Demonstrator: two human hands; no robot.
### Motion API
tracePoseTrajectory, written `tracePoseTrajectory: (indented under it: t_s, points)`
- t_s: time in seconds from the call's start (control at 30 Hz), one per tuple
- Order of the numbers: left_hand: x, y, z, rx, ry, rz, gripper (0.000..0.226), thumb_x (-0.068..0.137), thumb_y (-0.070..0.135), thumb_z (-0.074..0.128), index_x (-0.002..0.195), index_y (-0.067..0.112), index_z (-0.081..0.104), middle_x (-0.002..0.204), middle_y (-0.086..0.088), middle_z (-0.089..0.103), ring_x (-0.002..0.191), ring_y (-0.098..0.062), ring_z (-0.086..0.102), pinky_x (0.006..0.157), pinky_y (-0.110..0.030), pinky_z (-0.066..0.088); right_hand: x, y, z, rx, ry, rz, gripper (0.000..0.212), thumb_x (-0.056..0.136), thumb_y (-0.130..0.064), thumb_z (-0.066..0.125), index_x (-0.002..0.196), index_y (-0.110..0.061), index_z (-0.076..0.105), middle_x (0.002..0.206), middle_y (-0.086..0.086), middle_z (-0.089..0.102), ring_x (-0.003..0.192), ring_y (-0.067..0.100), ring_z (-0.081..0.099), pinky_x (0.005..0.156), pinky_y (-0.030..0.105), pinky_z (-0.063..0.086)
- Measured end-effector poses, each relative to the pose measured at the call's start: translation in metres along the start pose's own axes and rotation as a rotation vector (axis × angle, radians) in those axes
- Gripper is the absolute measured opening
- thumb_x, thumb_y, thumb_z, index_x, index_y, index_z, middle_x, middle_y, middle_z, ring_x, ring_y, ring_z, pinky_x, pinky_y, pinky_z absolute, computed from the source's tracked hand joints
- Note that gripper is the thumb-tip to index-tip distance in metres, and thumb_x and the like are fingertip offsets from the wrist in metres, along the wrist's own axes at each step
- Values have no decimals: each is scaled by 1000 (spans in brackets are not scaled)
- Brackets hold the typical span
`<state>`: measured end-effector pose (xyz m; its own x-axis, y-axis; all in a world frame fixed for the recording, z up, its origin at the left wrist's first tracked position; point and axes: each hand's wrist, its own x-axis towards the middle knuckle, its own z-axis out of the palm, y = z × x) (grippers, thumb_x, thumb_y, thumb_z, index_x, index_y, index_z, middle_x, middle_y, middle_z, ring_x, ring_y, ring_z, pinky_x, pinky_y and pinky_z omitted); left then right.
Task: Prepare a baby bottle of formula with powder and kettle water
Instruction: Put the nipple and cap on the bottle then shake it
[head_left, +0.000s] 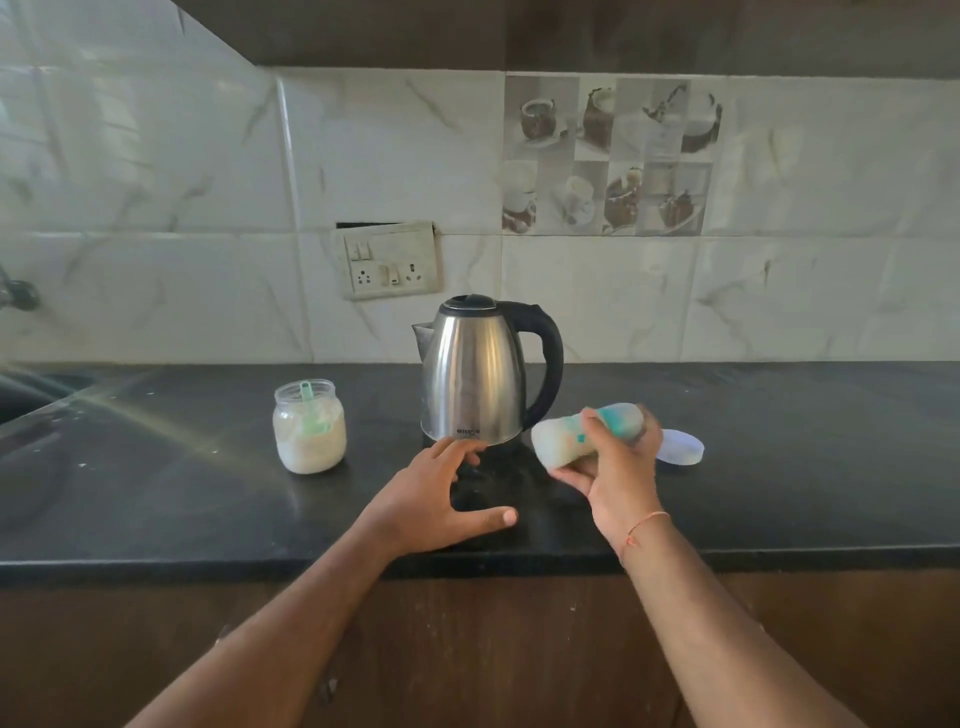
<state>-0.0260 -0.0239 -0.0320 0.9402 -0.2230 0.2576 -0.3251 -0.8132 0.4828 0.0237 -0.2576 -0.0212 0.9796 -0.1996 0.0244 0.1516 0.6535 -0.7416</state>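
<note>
Two hands over a black stone counter backed by white marble-look tiles.

The counter runs wall to wall, its front edge above brown wooden cabinet fronts; a switch and socket plate sits on the tiles behind a steel kettle, and a panel of cup pictures is set into the wall to the right. A clear jar of powder with a green scoop inside stands left of the kettle, lid off. The right hand grips a blurred, tilted baby bottle in front of the kettle's handle, partly hiding a round lid lying flat behind. The left hand hovers with fingers spread and relaxed, holding nothing, just before the kettle's base.
</note>
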Motion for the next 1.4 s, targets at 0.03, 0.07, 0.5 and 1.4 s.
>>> tracePoseTrajectory:
  t_s: [0.03,0.07,0.5,1.4]
  points:
    - [0,0,1,-11,-3,5,111,65,99,64,157,44,34,145,21,48,124,-6,56,106,-34,56,0,0,-2,111,105,-46,72,99,-15,77,150,-39,32,139,9,50,121,36,65,66,50,67]
    - [0,1,2,-18,-3,10,110,66,98,65,157,44,34,145,21,48,124,-6,55,106,-35,56,3,2,-3,137,173,-89,74,99,-16,76,151,-40,28,143,10,47,124,37,64,68,51,68]
    - [3,-2,0,-8,-2,3,114,66,99,62,160,39,34,147,17,49,126,-5,52,107,-38,55,-20,20,8,-735,-255,-316,86,97,-30,80,158,-58,26,148,-5,49,124,19,64,97,47,63]
    - [2,1,-2,10,-77,-53,119,59,92,76,157,37,37,138,19,53,130,-8,47,110,-41,52,-43,-12,-30,-1341,-328,-332,82,81,-37,94,143,-34,42,137,-12,63,123,10,65,103,31,56]
